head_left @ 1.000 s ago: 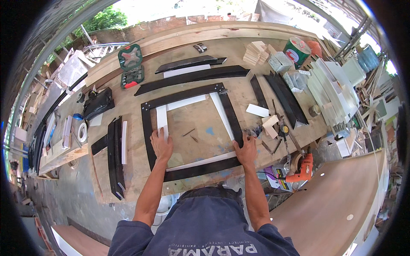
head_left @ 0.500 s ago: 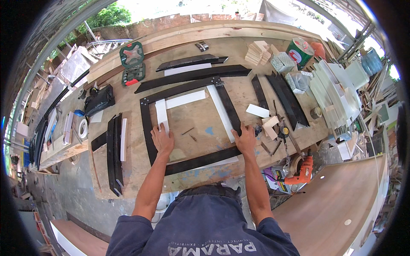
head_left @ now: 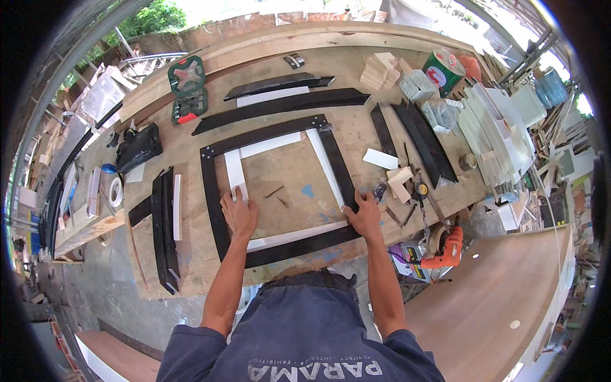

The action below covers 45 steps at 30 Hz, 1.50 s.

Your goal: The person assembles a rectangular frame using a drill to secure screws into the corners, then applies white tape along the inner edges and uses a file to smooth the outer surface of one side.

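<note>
We are recording a black frame (head_left: 264, 135) with white strips (head_left: 234, 173) against a tan worktop (head_left: 286, 170) blotched with blue. We are also noting a dark green tool case (head_left: 188, 92) with a red patch, an orange drill (head_left: 450, 247) and a navy shirt (head_left: 299, 321) bearing pale lettering.

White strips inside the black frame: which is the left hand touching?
The left strip: the left hand is on its near end. The far strip, right strip and near strip lie clear of its fingers.
</note>
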Tool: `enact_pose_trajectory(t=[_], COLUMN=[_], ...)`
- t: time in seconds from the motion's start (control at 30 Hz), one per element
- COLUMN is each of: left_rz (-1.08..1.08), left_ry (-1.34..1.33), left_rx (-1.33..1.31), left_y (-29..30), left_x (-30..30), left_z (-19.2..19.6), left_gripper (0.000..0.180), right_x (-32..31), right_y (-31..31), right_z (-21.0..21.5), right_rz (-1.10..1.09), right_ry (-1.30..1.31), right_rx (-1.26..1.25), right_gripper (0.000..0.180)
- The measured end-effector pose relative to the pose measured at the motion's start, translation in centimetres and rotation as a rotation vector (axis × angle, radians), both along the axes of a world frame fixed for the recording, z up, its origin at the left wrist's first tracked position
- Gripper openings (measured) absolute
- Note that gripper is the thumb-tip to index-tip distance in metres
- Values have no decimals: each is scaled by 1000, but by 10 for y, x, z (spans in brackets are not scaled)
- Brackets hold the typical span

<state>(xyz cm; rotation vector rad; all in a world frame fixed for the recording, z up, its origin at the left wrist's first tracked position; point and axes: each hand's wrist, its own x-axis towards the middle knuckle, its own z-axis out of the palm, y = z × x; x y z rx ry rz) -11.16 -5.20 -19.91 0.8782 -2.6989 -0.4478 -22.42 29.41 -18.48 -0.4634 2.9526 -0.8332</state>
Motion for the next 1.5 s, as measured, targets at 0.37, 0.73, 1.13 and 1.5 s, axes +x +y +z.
enact_pose_trajectory(t=[0.37,0.73,1.13,1.5], left_rz=[-129,137,16,33], left_ry=[110,-142,-288,-407], left_rx=[30,52,-68,45], left_y=[-24,-14,-30,-14], left_x=[25,20,25,17], left_z=[2,32,38,41], left_gripper=[57,77,71,83], right_x=[34,47,52,55], right_y=[7,-3,-22,-32], right_z=[-2,-5,-10,-13], right_rz=[52,-41,-71,-149], right_ry=[-4,85,224,231], right_rx=[-108,-92,-2,23], right_gripper=[72,66,59,55])
